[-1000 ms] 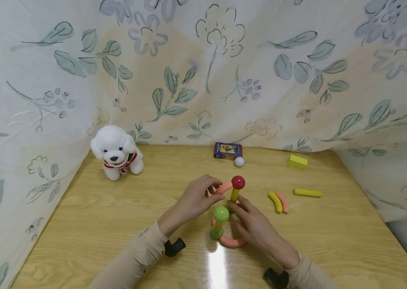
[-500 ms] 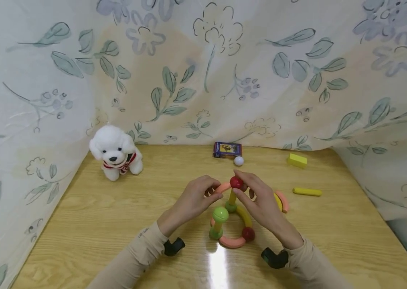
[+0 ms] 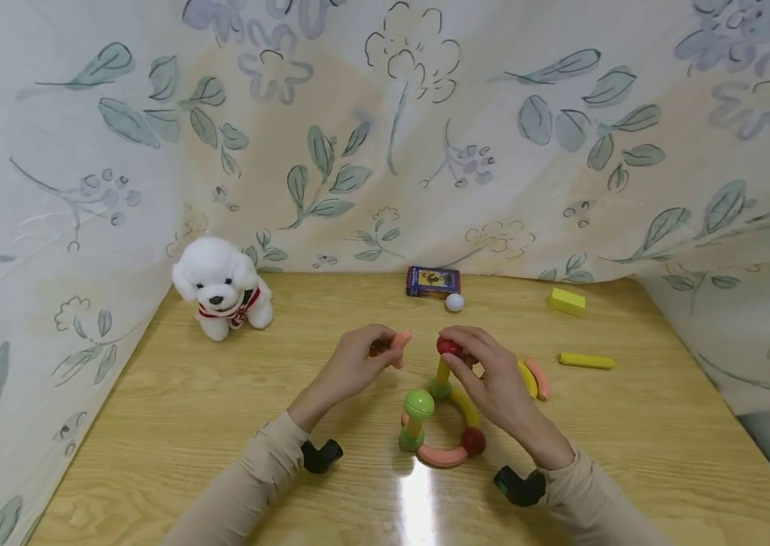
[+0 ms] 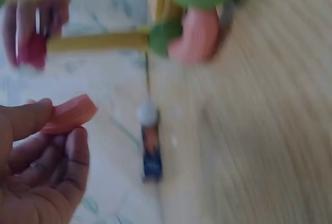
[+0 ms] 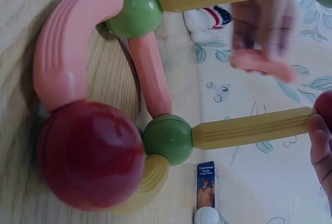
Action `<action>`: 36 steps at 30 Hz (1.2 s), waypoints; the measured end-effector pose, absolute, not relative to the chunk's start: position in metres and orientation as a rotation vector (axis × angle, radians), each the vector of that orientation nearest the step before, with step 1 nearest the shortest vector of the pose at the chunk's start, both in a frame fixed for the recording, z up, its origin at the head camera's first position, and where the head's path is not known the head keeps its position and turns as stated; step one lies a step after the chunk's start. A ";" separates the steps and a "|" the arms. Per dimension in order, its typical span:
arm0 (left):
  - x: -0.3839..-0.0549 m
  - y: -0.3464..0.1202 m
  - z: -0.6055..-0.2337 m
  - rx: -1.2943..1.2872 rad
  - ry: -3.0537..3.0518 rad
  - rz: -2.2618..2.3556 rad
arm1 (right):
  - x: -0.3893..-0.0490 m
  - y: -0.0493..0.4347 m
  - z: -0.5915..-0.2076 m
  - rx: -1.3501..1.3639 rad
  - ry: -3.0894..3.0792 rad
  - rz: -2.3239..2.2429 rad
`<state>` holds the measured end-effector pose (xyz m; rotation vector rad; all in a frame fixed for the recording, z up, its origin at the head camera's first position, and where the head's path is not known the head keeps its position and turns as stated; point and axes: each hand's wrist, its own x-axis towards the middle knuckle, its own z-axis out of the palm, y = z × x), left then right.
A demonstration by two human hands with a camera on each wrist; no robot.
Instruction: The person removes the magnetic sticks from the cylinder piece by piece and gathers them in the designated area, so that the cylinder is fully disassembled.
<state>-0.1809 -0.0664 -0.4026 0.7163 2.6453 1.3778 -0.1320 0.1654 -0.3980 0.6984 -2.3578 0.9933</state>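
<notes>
My left hand (image 3: 350, 368) pinches a pink curved stick (image 4: 75, 114) between thumb and fingers, apart from the toy frame. My right hand (image 3: 497, 379) holds a red ball (image 3: 448, 346), which tops an upright yellow stick (image 5: 254, 128). That stick rises from a green ball (image 5: 168, 139) at the base. A second upright stick nearer me carries a light green ball (image 3: 419, 404). On the table, the base joins pink curved sticks (image 3: 442, 456), a yellow curved stick (image 3: 468, 409) and a dark red ball (image 5: 91, 155) into a ring.
Right of the frame lie a yellow curved stick (image 3: 528, 379), a pink one (image 3: 539, 379), a straight yellow stick (image 3: 586, 361) and a yellow block (image 3: 566, 302). At the back are a card box (image 3: 433, 281) and white ball (image 3: 454, 302). A plush dog (image 3: 217, 288) stands left.
The right hand has risen from the lower part of the frame to the red ball. The left hand has drawn the pink curved stick leftward from that ball and turned it.
</notes>
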 end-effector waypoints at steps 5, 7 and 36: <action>-0.204 -0.096 -0.416 0.411 2.827 1.205 | -0.131 0.168 -0.399 0.713 -2.347 1.003; -0.209 -0.108 -0.421 0.305 2.873 1.110 | -0.131 0.169 -0.399 0.723 -2.355 1.007; -0.202 -0.151 -0.426 0.099 2.843 0.928 | -0.130 0.170 -0.402 0.718 -2.348 1.004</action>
